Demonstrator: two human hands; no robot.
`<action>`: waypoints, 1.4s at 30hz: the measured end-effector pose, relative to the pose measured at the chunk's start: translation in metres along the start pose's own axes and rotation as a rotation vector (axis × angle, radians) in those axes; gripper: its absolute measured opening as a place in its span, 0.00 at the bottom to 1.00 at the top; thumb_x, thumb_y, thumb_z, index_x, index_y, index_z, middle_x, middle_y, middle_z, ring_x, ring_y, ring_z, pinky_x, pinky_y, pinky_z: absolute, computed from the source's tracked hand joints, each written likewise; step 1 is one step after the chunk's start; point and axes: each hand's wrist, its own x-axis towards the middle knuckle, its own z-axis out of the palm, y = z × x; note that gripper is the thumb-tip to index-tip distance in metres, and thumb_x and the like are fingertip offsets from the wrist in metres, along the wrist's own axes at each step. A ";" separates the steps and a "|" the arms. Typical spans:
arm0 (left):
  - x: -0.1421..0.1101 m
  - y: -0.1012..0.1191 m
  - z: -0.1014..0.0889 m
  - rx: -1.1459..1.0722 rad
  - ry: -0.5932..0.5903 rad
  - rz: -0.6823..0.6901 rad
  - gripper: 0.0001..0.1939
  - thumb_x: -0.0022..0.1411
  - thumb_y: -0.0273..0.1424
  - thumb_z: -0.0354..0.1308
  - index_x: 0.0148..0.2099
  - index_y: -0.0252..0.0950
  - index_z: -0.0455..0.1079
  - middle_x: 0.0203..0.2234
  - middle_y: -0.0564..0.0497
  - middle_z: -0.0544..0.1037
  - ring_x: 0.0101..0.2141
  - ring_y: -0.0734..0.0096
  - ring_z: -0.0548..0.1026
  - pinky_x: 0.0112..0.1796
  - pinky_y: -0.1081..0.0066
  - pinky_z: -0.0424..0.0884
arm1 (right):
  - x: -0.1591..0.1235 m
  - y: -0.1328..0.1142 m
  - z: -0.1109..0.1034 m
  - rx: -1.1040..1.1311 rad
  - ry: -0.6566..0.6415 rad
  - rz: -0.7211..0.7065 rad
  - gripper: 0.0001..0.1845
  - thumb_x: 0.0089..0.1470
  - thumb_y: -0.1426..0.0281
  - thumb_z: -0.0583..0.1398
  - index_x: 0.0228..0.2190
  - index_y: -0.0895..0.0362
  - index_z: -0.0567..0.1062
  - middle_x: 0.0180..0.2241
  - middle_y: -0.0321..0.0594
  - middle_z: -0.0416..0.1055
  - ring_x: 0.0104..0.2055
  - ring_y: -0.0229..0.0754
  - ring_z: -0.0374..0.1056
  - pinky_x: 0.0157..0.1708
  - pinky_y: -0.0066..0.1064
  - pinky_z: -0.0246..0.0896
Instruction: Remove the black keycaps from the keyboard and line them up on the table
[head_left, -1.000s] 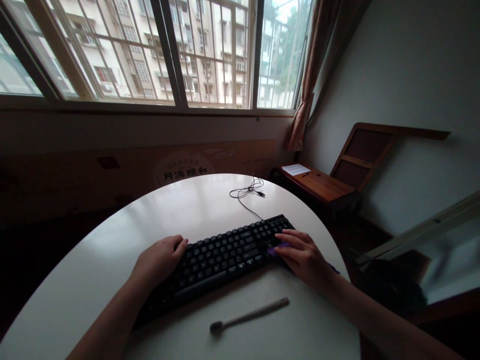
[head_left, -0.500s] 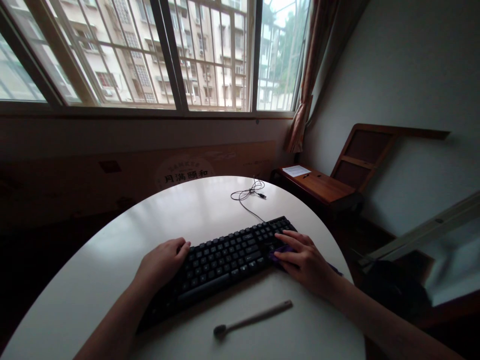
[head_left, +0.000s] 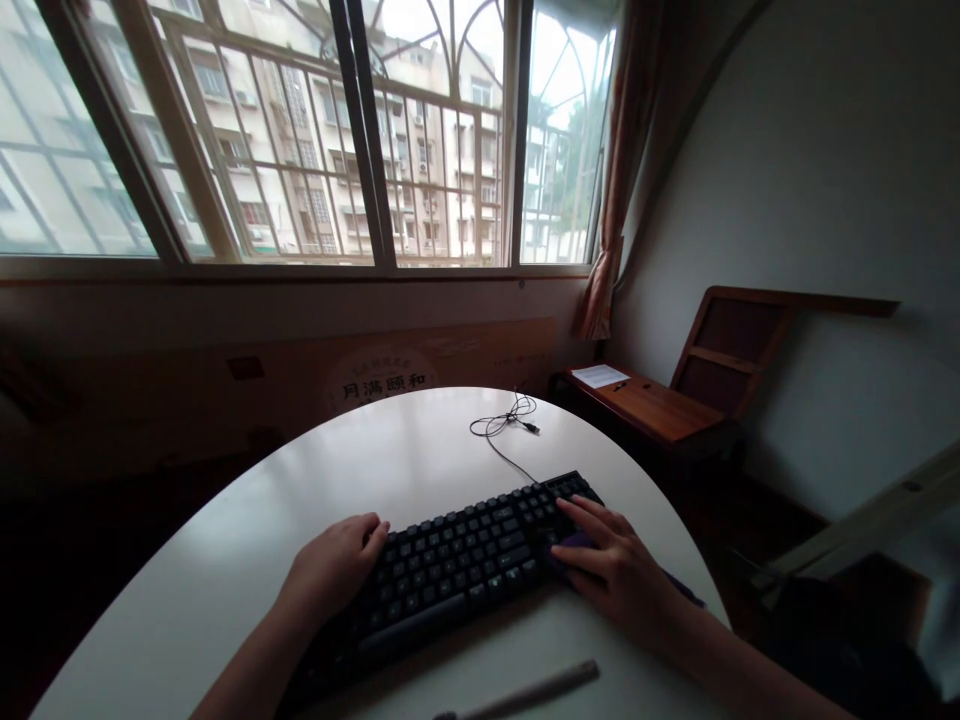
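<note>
The left end of the long black plastic keyboard (head_left: 450, 560) is obscured by the left hand (head_left: 337, 565), which grips it with fingertips out of sight. Key legends are largely illegible. The crumpled purple cloth (head_left: 576, 540) is mostly concealed under the right hand (head_left: 615, 565). The slim grey-brown handle (head_left: 536, 692) is cut off at its left end by the near edge of view, as is the round white table (head_left: 225, 560). Print on the far-right white paper sheet (head_left: 600, 376) is unreadable.

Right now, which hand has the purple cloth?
The right hand, at the number-pad end of the keyboard, has purple cloth under its fingers; the left hand, opposite, shows none.
</note>
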 end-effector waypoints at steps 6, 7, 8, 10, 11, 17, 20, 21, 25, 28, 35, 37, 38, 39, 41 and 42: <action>0.000 -0.001 0.001 -0.002 0.014 0.009 0.19 0.66 0.41 0.41 0.35 0.39 0.71 0.37 0.45 0.79 0.40 0.58 0.76 0.36 0.66 0.64 | -0.002 0.004 0.001 0.009 0.054 -0.032 0.14 0.54 0.76 0.61 0.38 0.47 0.82 0.59 0.41 0.63 0.61 0.55 0.59 0.52 0.51 0.64; 0.000 -0.001 0.002 0.003 0.016 0.008 0.19 0.66 0.41 0.41 0.35 0.39 0.71 0.38 0.45 0.79 0.40 0.58 0.76 0.36 0.66 0.64 | -0.002 0.005 0.001 0.019 0.075 -0.027 0.13 0.55 0.75 0.61 0.37 0.47 0.82 0.59 0.42 0.63 0.61 0.54 0.58 0.53 0.51 0.64; 0.000 -0.002 0.002 0.006 0.019 0.008 0.19 0.66 0.41 0.41 0.35 0.39 0.71 0.38 0.45 0.79 0.40 0.58 0.75 0.35 0.66 0.64 | -0.002 0.005 0.001 0.030 0.102 -0.021 0.13 0.56 0.75 0.60 0.38 0.48 0.82 0.60 0.42 0.62 0.61 0.54 0.58 0.53 0.50 0.64; 0.001 -0.002 0.003 0.012 0.022 0.009 0.19 0.66 0.42 0.41 0.36 0.39 0.71 0.39 0.45 0.79 0.40 0.58 0.75 0.35 0.66 0.64 | 0.001 0.005 0.002 0.053 0.143 -0.009 0.12 0.56 0.74 0.60 0.39 0.49 0.82 0.62 0.43 0.59 0.62 0.54 0.56 0.55 0.50 0.63; 0.001 -0.003 0.003 0.013 0.020 0.012 0.20 0.66 0.42 0.41 0.35 0.39 0.71 0.38 0.45 0.79 0.40 0.58 0.75 0.34 0.66 0.64 | 0.003 0.004 0.003 0.060 0.138 -0.009 0.12 0.57 0.73 0.60 0.39 0.49 0.82 0.63 0.43 0.57 0.63 0.55 0.55 0.55 0.50 0.62; 0.002 -0.001 0.002 0.021 -0.004 0.021 0.20 0.66 0.42 0.40 0.36 0.39 0.71 0.38 0.46 0.79 0.40 0.58 0.75 0.36 0.67 0.64 | 0.006 -0.005 0.000 0.051 -0.038 -0.063 0.13 0.57 0.72 0.61 0.41 0.46 0.81 0.62 0.40 0.58 0.65 0.55 0.52 0.56 0.53 0.59; 0.003 -0.001 0.003 0.033 -0.004 0.020 0.21 0.66 0.42 0.40 0.36 0.40 0.71 0.38 0.46 0.79 0.40 0.58 0.75 0.36 0.67 0.64 | 0.002 -0.005 -0.003 0.051 -0.051 -0.092 0.13 0.56 0.72 0.62 0.41 0.45 0.81 0.63 0.38 0.58 0.65 0.55 0.52 0.56 0.53 0.58; 0.003 -0.001 0.003 0.035 -0.003 0.019 0.21 0.66 0.43 0.40 0.36 0.40 0.71 0.38 0.46 0.79 0.40 0.58 0.75 0.36 0.67 0.64 | 0.001 -0.004 -0.003 0.053 -0.052 -0.098 0.13 0.56 0.72 0.62 0.41 0.45 0.81 0.63 0.38 0.58 0.65 0.55 0.52 0.56 0.53 0.58; 0.003 -0.001 0.004 0.029 0.003 0.023 0.20 0.66 0.43 0.40 0.36 0.40 0.71 0.38 0.46 0.79 0.39 0.58 0.75 0.35 0.66 0.64 | 0.003 -0.001 0.004 0.069 -0.035 -0.086 0.11 0.55 0.72 0.63 0.38 0.45 0.82 0.61 0.38 0.61 0.64 0.55 0.54 0.56 0.52 0.59; 0.003 -0.002 0.004 0.013 0.006 0.033 0.20 0.65 0.42 0.41 0.35 0.40 0.71 0.37 0.46 0.79 0.39 0.58 0.75 0.35 0.66 0.64 | 0.011 -0.003 0.007 0.104 -0.039 -0.048 0.10 0.53 0.71 0.65 0.37 0.45 0.82 0.60 0.38 0.62 0.63 0.54 0.55 0.56 0.51 0.60; 0.005 -0.003 0.005 0.014 0.022 0.072 0.19 0.65 0.42 0.42 0.32 0.40 0.70 0.34 0.47 0.79 0.36 0.60 0.75 0.33 0.67 0.63 | 0.023 -0.001 0.001 0.123 -0.089 -0.051 0.08 0.49 0.70 0.68 0.33 0.45 0.83 0.60 0.37 0.63 0.64 0.55 0.54 0.57 0.52 0.57; 0.006 -0.003 0.005 0.016 0.034 0.091 0.19 0.65 0.42 0.41 0.31 0.40 0.69 0.33 0.48 0.79 0.35 0.61 0.75 0.33 0.68 0.62 | 0.021 0.004 -0.001 0.101 -0.074 -0.070 0.07 0.50 0.69 0.68 0.33 0.45 0.83 0.59 0.37 0.64 0.64 0.56 0.54 0.57 0.54 0.56; 0.006 -0.004 0.006 0.015 0.038 0.101 0.19 0.65 0.42 0.41 0.31 0.40 0.68 0.32 0.48 0.78 0.35 0.61 0.75 0.33 0.68 0.62 | 0.019 0.007 -0.001 0.091 -0.062 -0.075 0.06 0.51 0.69 0.67 0.33 0.45 0.83 0.59 0.37 0.64 0.64 0.56 0.54 0.57 0.54 0.56; 0.006 -0.004 0.006 0.014 0.040 0.110 0.19 0.65 0.42 0.41 0.31 0.40 0.68 0.32 0.48 0.78 0.34 0.61 0.75 0.33 0.68 0.62 | 0.017 0.011 -0.002 0.082 -0.049 -0.077 0.06 0.51 0.69 0.67 0.32 0.45 0.83 0.59 0.36 0.64 0.64 0.55 0.54 0.57 0.54 0.55; 0.006 -0.004 0.006 0.011 0.040 0.119 0.19 0.65 0.42 0.42 0.31 0.40 0.69 0.32 0.48 0.78 0.34 0.62 0.74 0.33 0.68 0.62 | 0.013 0.017 -0.003 0.069 -0.019 -0.077 0.05 0.52 0.69 0.66 0.30 0.46 0.83 0.58 0.37 0.66 0.63 0.54 0.55 0.56 0.52 0.57; 0.006 -0.004 0.006 0.011 0.042 0.121 0.18 0.65 0.42 0.42 0.31 0.40 0.69 0.32 0.48 0.78 0.34 0.62 0.74 0.34 0.68 0.63 | 0.011 0.020 -0.003 0.064 -0.007 -0.074 0.04 0.52 0.69 0.66 0.30 0.46 0.83 0.58 0.37 0.66 0.63 0.54 0.56 0.56 0.51 0.57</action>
